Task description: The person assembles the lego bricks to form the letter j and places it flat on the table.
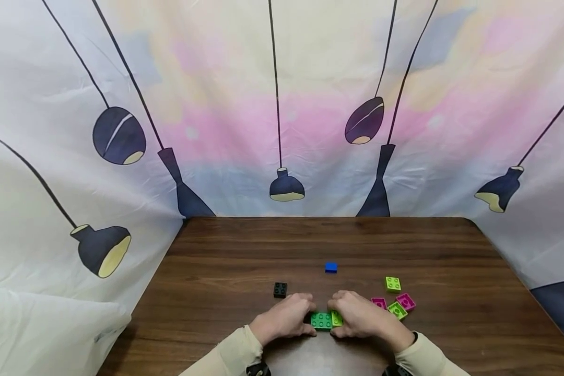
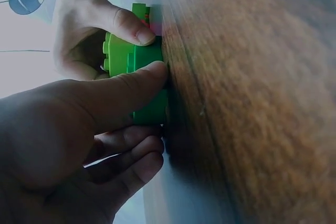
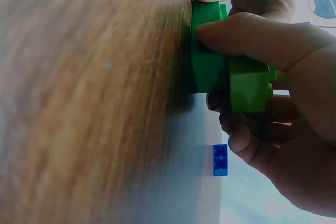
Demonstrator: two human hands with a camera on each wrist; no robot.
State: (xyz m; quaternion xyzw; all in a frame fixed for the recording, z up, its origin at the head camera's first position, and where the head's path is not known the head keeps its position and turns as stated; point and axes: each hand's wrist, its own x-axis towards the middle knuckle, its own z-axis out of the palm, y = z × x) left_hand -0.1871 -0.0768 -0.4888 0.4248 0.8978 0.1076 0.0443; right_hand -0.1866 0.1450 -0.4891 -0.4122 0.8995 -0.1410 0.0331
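Observation:
A green toy building brick (image 1: 321, 321) lies on the table near its front edge. On its right end sits a lime-green brick (image 1: 337, 319), one layer higher and jutting past the end in the right wrist view. My left hand (image 1: 286, 317) grips the green brick, its thumb (image 2: 142, 78) along the near side and its fingers behind. With my right hand (image 1: 359, 314) I hold the lime brick, fingers curled at its far side. The right thumb (image 3: 231, 34) lies across the green brick's near side. Fingers partly hide both bricks.
Beyond the hands are a black brick (image 1: 280, 290) and a blue brick (image 1: 331, 267). To the right lie another lime brick (image 1: 392, 284), a magenta brick (image 1: 406, 302), a second magenta one (image 1: 378, 302) and an upturned lime brick (image 1: 397, 310). A printed cloth (image 1: 235, 130) hangs behind the wooden table (image 1: 263, 240).

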